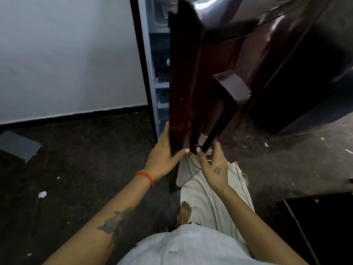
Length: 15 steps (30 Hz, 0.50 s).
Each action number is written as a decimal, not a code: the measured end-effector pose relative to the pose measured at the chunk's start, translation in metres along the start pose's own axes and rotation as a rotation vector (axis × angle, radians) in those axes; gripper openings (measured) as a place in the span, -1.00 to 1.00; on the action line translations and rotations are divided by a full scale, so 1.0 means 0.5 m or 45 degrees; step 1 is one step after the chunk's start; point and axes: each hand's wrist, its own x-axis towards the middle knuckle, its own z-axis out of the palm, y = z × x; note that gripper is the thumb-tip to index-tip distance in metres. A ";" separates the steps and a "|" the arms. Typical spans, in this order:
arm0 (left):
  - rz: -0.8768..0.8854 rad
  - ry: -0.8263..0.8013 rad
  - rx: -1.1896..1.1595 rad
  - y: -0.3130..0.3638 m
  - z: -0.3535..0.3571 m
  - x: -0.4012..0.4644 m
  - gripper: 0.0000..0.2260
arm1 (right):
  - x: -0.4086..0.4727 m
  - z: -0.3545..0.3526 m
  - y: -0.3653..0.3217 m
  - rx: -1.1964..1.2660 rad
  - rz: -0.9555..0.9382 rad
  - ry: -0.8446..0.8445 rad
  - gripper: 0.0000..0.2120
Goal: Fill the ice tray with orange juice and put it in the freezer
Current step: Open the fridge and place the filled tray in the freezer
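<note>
A dark maroon fridge door (183,88) stands partly open in front of me, edge-on. My left hand (162,155) grips its lower edge, fingers on the inner side and thumb on the front. My right hand (214,167) hovers just right of that edge, fingers spread, touching nothing that I can see. Through the gap I see the pale fridge interior (161,77) with shelves and small items. A long dark handle (219,115) runs down the door front. No ice tray or juice is in view.
A white wall (66,54) with a black skirting stands at left. The dark floor (86,150) carries paper scraps. A grey flat object (18,145) lies at far left. A black object (321,226) sits at lower right. My bare foot (184,211) is below the door.
</note>
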 end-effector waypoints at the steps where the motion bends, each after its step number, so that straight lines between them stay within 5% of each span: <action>1: -0.042 0.075 0.052 -0.008 -0.008 0.016 -0.21 | 0.022 0.015 -0.004 -0.041 -0.038 -0.041 -0.73; 9: -0.253 0.395 0.381 -0.058 -0.094 0.171 -0.56 | 0.196 0.137 -0.060 -0.412 -0.154 -0.305 -0.56; 15: -0.242 0.408 0.277 -0.083 -0.151 0.293 -0.55 | 0.298 0.220 -0.095 -0.536 -0.116 -0.355 -0.46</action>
